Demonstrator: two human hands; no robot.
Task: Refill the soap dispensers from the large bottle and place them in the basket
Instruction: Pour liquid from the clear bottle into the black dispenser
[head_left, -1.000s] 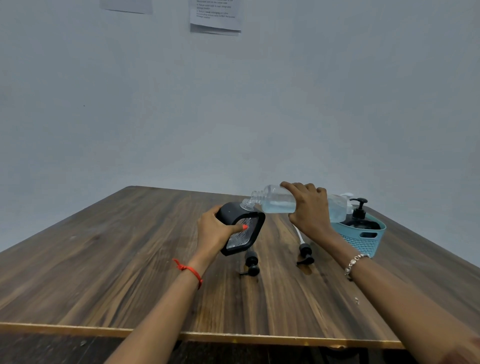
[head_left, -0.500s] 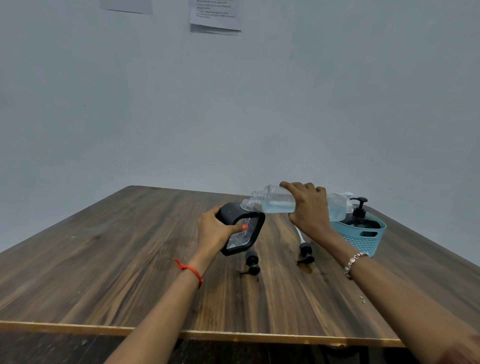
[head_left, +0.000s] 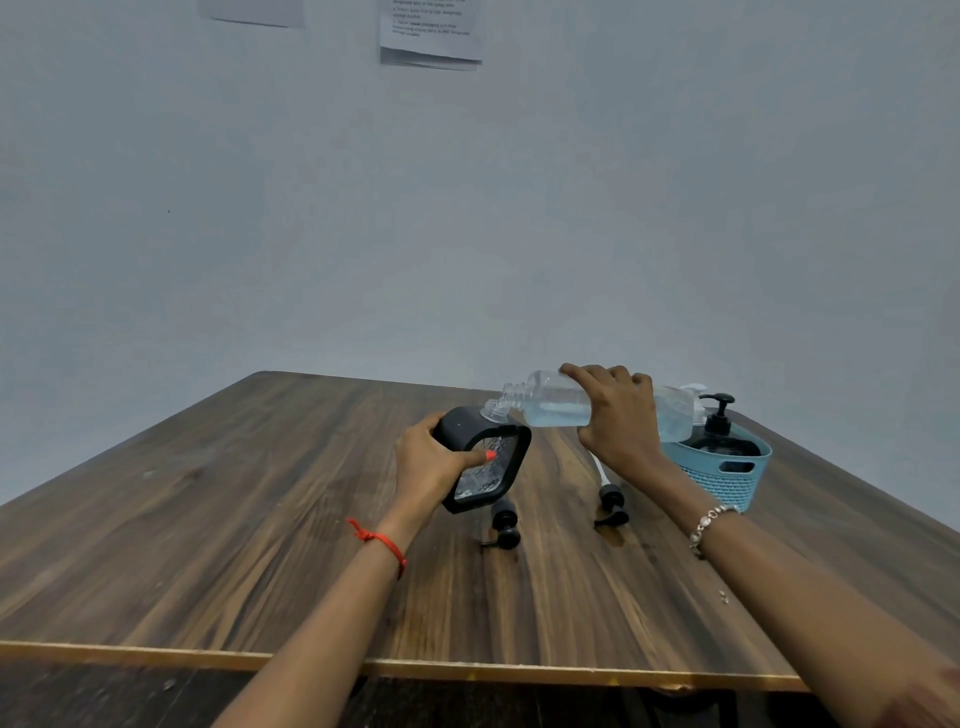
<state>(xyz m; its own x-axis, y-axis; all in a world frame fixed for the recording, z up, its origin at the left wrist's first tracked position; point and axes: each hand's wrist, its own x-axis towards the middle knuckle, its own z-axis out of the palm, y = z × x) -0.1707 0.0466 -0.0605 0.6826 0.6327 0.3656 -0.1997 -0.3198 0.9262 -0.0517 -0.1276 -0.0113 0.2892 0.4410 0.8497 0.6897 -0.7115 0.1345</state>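
Observation:
My left hand (head_left: 427, 462) grips a black soap dispenser (head_left: 485, 457) with a clear window, tilted above the table. My right hand (head_left: 618, 415) holds the large clear bottle (head_left: 556, 402) almost level, its open neck at the dispenser's top opening; pale blue liquid lies inside. Two black pump heads lie on the table: one (head_left: 505, 527) below the dispenser, one (head_left: 612, 504) with a white tube under my right wrist. A teal basket (head_left: 727, 473) at the right holds a black dispenser (head_left: 719, 426) with its pump on.
The wooden table (head_left: 260, 519) has its front edge near me and its far edge at a grey wall. Papers (head_left: 431, 36) hang on the wall. A small wet patch (head_left: 615, 538) shows near the right pump head.

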